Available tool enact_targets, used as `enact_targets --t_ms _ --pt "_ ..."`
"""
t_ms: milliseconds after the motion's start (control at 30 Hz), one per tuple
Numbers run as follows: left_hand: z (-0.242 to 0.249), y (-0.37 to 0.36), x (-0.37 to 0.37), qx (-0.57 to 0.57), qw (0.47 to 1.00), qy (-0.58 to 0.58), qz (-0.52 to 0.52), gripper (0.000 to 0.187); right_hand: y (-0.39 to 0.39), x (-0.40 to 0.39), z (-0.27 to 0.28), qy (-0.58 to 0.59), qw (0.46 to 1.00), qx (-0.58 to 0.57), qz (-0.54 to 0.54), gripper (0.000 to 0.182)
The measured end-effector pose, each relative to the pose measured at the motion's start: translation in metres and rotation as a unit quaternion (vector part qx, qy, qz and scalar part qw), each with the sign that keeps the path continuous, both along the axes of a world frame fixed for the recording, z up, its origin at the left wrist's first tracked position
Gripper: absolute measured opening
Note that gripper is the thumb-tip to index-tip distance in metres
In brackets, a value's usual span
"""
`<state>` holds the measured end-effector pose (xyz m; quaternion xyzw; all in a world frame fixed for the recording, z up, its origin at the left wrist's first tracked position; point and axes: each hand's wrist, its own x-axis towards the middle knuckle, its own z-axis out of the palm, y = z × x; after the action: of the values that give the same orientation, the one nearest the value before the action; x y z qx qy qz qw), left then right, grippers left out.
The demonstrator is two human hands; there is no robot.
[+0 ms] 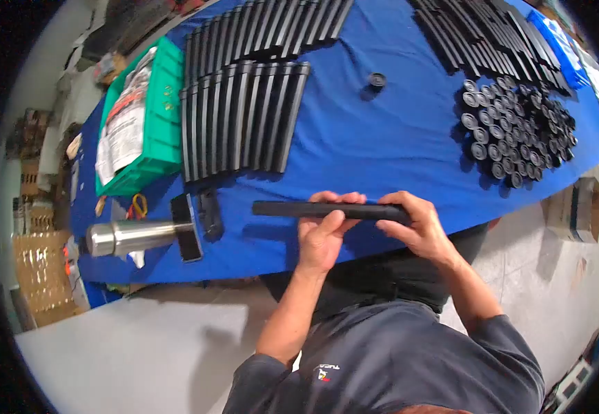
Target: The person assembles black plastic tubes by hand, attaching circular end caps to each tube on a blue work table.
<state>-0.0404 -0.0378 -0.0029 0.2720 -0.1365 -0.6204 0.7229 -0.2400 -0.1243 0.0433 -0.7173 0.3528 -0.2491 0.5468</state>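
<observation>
Fingers (334, 199) of both hands hold black bar (292, 209) level, lengthwise left-right.

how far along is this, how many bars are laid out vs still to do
Done: black bars lie in neat rows on the blue table. In hand: the left hand and right hand hold one black bar. Left, seemingly: a heap of bars and a cluster of round caps. Counts are unclear.
</observation>
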Motion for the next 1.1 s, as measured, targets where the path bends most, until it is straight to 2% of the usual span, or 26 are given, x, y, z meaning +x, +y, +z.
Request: enact_targets --t_ms 100,167,200,300,367,433,467,533,567,633,667,700,733,767,833,900,967,1100 --pt "0.0 -0.003 0.0 0.008 0.999 0.038 0.0 0.034 -0.004 0.001 -0.01 -0.02 0.982 -0.187 -0.013 0.038" --pt "-0.005 -0.001 0.003 0.008 1.0 0.022 -0.004 0.032 -0.005 -0.001 -0.003 -0.005 0.989 -0.144 0.009 0.039" --pt "-0.006 -0.001 0.004 0.0 1.0 0.019 -0.011 0.031 -0.004 -0.001 0.01 0.03 0.996 -0.081 0.027 0.037" --pt "-0.006 -0.002 0.003 -0.01 1.0 0.011 -0.018 0.029 -0.005 0.0 0.009 0.052 0.998 -0.024 0.016 0.034" --pt "-0.005 -0.003 0.003 -0.008 1.0 0.005 -0.024 0.028 -0.004 0.002 0.01 0.042 0.997 0.069 -0.007 0.029" --pt "0.003 0.001 0.005 0.04 0.998 -0.041 -0.018 0.025 -0.002 0.005 0.013 0.02 0.985 0.169 -0.017 0.027" --pt "0.011 0.003 0.008 0.064 0.996 -0.066 -0.016 0.024 -0.001 0.005 0.01 -0.005 0.991 0.13 -0.032 0.026" --pt "0.03 0.021 0.023 0.129 0.959 -0.249 -0.024 0.02 0.002 0.0 -0.005 -0.057 0.995 0.053 -0.061 0.024" --pt "0.04 0.034 0.035 0.162 0.927 -0.337 -0.029 0.019 0.001 -0.006 -0.012 -0.075 0.994 0.037 -0.066 0.023" --pt "0.047 0.058 0.074 0.15 0.838 -0.509 0.128 0.016 -0.004 -0.014 -0.012 -0.065 0.994 0.054 -0.063 0.022" --pt "0.055 0.067 0.099 0.158 0.773 -0.573 0.224 0.012 -0.004 -0.017 -0.013 -0.052 0.994 0.068 -0.069 0.024" --pt "0.058 0.078 0.13 0.194 0.696 -0.627 0.292 0.01 -0.004 -0.018 -0.016 -0.045 0.997 0.034 -0.06 0.025" --pt "0.052 0.086 0.163 0.192 0.652 -0.636 0.365 0.01 -0.005 -0.018 -0.018 -0.036 0.998 0.0 -0.053 0.026" --pt "0.052 0.091 0.19 0.234 0.553 -0.707 0.374 0.014 -0.006 -0.02 -0.019 -0.025 0.998 -0.036 -0.048 0.027" --pt "0.063 0.097 0.209 0.324 0.337 -0.842 0.269 0.033 -0.007 -0.021 -0.01 0.001 0.998 -0.062 -0.024 0.03" --pt "0.044 0.105 0.226 0.338 0.28 -0.867 0.235 0.042 -0.013 -0.022 -0.009 -0.001 0.994 -0.108 -0.021 0.031" --pt "0.037 0.101 0.225 0.415 0.262 -0.855 0.166 0.047 -0.021 -0.029 -0.013 -0.019 0.991 -0.13 0.008 0.034" --pt "0.023 0.099 0.231 0.436 0.197 -0.863 0.163 0.044 -0.023 -0.045 -0.013 -0.014 0.998 -0.062 -0.029 0.037"
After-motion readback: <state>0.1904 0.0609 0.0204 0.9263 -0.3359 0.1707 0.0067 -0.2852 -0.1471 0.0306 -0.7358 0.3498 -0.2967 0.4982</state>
